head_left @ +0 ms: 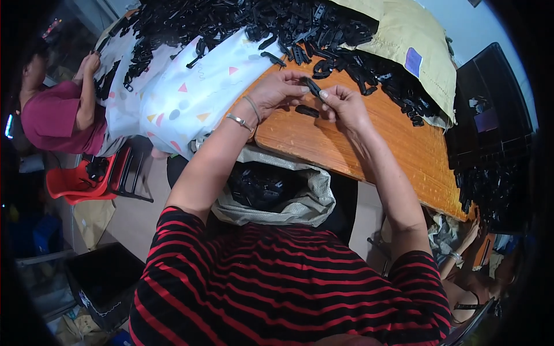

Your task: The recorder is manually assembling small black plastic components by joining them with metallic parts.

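Note:
Both my hands meet over the wooden table (288,135), holding one slim black plastic piece (313,86) between them. My left hand (283,91), with bands at its wrist, pinches the far end. At the near end, the thumb and fingers of my right hand (343,105) are closed on it. Another black plastic piece (307,111) lies on the wood just below my fingers. Against the table's front edge, at my lap, a pale woven sack (317,196) stands open with black pieces (262,184) inside.
A large heap of black pieces (248,23) covers the far side, partly on a patterned white cloth (196,86). A yellowish sack (415,34) lies at the far right. One person (63,115) sits left by a red chair (78,181); another person's arm (461,245) shows at right.

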A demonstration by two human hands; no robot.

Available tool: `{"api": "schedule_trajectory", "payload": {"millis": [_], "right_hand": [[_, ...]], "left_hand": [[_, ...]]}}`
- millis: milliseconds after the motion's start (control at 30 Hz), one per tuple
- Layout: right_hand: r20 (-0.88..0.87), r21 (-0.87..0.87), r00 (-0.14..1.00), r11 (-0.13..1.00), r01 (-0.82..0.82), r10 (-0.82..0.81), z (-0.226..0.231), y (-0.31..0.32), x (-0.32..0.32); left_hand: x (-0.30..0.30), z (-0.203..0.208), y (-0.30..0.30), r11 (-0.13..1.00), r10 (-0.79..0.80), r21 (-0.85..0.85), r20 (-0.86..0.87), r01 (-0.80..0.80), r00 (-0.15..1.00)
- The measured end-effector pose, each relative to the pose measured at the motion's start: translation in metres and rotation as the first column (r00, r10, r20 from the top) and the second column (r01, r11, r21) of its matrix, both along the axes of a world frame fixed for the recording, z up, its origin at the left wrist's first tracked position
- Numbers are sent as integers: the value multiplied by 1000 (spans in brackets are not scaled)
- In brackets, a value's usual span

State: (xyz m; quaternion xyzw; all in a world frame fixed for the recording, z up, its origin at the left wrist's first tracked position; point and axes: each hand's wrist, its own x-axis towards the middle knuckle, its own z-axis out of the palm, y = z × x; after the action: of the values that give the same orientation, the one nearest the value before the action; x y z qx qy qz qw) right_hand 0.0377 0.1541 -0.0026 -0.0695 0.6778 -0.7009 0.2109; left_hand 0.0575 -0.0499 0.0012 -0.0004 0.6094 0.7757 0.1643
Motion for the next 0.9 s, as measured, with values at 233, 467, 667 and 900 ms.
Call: {"api": "schedule_trajectory", "payload": {"millis": [233, 467, 667, 900], "right_hand": [[-67, 306, 994, 950, -58, 82, 5, -1, 11], [-79, 278, 994, 960, -47, 71, -10, 3, 7], [-83, 340, 994, 940, -39, 71, -12, 0, 6], [-21, 539, 994, 839, -78, 105, 2, -2, 2]], "left_hand": [[16, -6, -1, 987, 51, -145, -94, -64, 994], [19, -12, 8, 938, 99, -310, -182, -153, 978], [17, -23, 8, 864, 82, -463, -263, -200, 961], [14, -18, 15, 579, -21, -747, -415, -327, 910]]}}
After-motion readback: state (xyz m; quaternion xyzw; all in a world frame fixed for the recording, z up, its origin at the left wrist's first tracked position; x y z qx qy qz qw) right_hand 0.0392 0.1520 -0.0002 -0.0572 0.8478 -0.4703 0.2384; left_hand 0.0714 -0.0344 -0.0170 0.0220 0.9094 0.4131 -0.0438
